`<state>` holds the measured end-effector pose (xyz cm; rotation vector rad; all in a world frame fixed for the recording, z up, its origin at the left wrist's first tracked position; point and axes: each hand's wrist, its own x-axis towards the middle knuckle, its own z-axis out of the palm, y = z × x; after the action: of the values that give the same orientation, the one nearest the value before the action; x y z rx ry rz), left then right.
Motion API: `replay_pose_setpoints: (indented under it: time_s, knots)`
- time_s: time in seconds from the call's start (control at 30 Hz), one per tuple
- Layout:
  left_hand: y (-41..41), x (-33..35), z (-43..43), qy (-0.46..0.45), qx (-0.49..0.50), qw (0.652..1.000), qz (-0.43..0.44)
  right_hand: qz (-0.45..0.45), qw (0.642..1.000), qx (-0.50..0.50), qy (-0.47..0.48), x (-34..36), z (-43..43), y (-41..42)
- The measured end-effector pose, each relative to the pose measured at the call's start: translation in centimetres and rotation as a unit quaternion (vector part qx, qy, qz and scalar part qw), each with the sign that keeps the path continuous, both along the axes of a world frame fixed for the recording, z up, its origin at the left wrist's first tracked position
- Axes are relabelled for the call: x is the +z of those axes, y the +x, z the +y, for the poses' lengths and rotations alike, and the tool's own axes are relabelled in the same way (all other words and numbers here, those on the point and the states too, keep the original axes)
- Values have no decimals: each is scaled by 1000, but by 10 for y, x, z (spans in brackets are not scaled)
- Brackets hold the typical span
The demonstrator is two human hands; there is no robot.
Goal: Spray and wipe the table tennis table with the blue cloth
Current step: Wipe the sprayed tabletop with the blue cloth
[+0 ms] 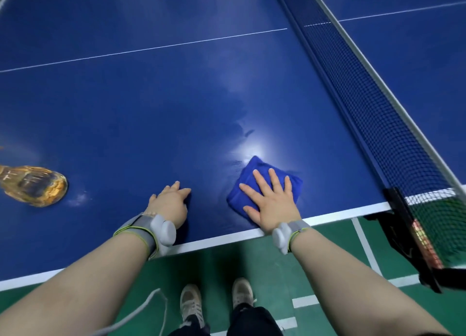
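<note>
Forearms (pixel 75 287) are reaching over the blue tabletop (pixel 151 108) beside the net (pixel 378 113). The right hand (pixel 273 205), grip open and fingers spread, is pressing the cloth (pixel 256 167) flat near the edge; the left hand (pixel 171 205), grip relaxed and empty, is resting alongside.

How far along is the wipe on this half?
Done: spraying, apparently: wet smears shine beyond the cloth, and the amber bottle sits aside at left. In hand: the right hand presses flat on the cloth near the edge by the net; the left hand rests on the table. Left: the stretch toward the bottle looks mostly dry, so most of this half likely needs wiping.
</note>
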<state>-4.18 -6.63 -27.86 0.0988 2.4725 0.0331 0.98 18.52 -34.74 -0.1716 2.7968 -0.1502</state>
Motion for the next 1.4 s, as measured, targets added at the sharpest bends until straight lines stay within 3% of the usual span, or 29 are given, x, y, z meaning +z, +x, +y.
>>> replay_pose_setpoints:
  time_s: [0.13,0.27,0.5,0.7,1.03,1.23,1.4]
  knots:
    - [0,2,-5,-28,12,1000,-7,14,981,-184,54,2,63,2]
    - [6,5,-13,-35,24,999,-1,-4,932,-360,44,3,110,3]
    - [21,6,-58,-37,55,998,-1,-38,895,-443,37,5,57,-15]
    - [26,6,-103,-26,64,998,6,-34,919,-391,34,3,-20,-10]
    - [42,8,-241,26,53,998,8,-23,967,-254,16,5,-234,16]
    - [47,15,-341,28,61,998,15,-33,991,-130,0,1,-367,23]
    - [49,12,-387,57,70,995,38,-40,999,-9,10,-1,-425,24]
